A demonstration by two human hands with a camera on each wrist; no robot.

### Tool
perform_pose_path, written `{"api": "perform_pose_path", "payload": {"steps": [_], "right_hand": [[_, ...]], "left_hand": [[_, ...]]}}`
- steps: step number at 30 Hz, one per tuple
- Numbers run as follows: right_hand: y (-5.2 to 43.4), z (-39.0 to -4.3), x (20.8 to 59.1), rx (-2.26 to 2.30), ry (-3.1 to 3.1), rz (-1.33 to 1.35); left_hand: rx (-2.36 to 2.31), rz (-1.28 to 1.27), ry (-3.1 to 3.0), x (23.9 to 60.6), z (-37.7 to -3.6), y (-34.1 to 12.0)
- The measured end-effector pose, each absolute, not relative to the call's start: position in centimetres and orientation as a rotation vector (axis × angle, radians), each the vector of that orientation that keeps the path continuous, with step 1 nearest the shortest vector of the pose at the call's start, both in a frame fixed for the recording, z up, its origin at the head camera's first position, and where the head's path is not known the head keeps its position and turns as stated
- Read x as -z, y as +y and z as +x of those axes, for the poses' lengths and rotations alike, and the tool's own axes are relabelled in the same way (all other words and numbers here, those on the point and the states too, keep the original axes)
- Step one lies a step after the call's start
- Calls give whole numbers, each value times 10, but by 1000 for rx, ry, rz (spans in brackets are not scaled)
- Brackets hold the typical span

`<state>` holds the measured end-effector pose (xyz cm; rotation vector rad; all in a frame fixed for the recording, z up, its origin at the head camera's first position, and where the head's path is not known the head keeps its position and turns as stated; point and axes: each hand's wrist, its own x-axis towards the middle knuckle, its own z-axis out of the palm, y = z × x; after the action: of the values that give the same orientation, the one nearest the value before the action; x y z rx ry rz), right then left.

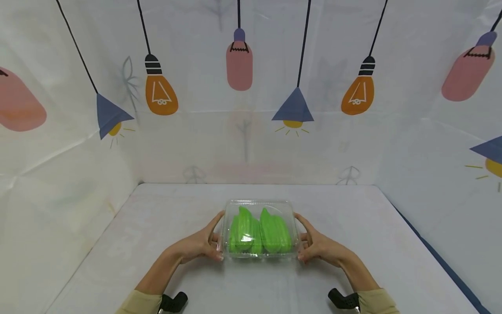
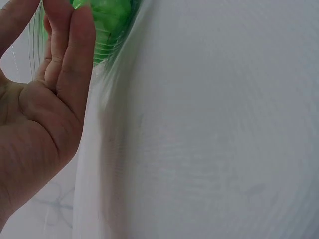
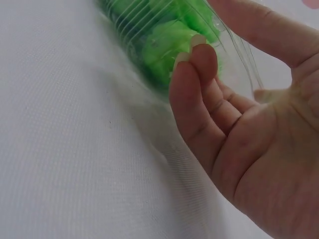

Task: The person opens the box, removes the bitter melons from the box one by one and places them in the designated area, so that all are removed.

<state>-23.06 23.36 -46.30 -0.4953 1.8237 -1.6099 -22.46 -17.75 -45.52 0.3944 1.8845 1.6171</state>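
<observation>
A clear plastic clamshell box (image 1: 259, 256) with its lid down sits on the white table. Several bright green, long, ridged pieces (image 1: 270, 233) show through the lid, standing in two clusters. My left hand (image 1: 201, 245) holds the box's left side, thumb at the front corner and a finger reaching to the back. Mirroring it, my right hand (image 1: 320, 246) grips the right side the same way. In the left wrist view the fingers (image 2: 77, 59) lie along the ribbed wall. Bent fingertips (image 3: 204, 62) rest against the box in the right wrist view.
The white tabletop (image 1: 259, 288) spreads around the box. Behind it and at both sides hang pale sheets (image 1: 259, 139) printed with lamps and bulbs. A black wrist mount (image 1: 174, 302) is strapped at the left cuff, another mount (image 1: 344, 299) at the right.
</observation>
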Motion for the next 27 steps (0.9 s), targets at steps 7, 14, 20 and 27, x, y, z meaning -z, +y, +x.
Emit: {"api": "perform_pose_path", "payload": {"steps": [7,14,20,27], "right_hand": [[234,-232,463,1622,1847,-474],[234,-232,466,1642,1856,-491],[234,-232,472,1682,1872,-500],[233,-229,475,1719,1873,-478]], "left_hand": [[-1650,392,1892,457,-224,-176],[-1654,412,1898,458,-225,-176],[-1669,431,1894,460,-226,-178],[-1652,437,1893,459,-225,-178]]}}
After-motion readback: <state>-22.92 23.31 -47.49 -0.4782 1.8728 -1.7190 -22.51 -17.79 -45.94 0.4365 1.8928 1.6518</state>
